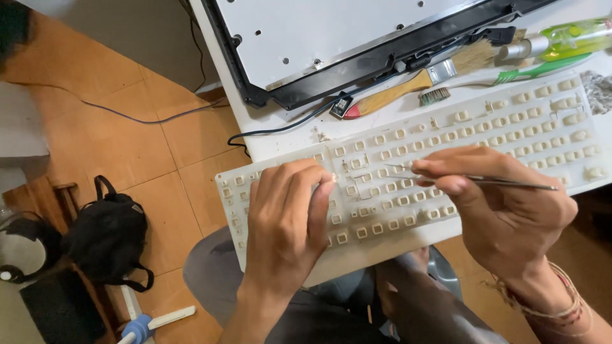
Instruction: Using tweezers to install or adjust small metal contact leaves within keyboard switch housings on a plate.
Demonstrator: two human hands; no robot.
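A white keyboard frame with its keycaps off lies across my lap and the edge of a white table. My left hand rests on its left part, fingers curled over the key stems and thumb pressing near the middle. My right hand pinches thin metal tweezers, whose tips point left over the centre rows of stems.
A black-framed keyboard backplate, a wooden-handled paintbrush, a green toothbrush and a green bottle lie on the table behind. A black bag sits on the tiled floor at left, with a cable trailing.
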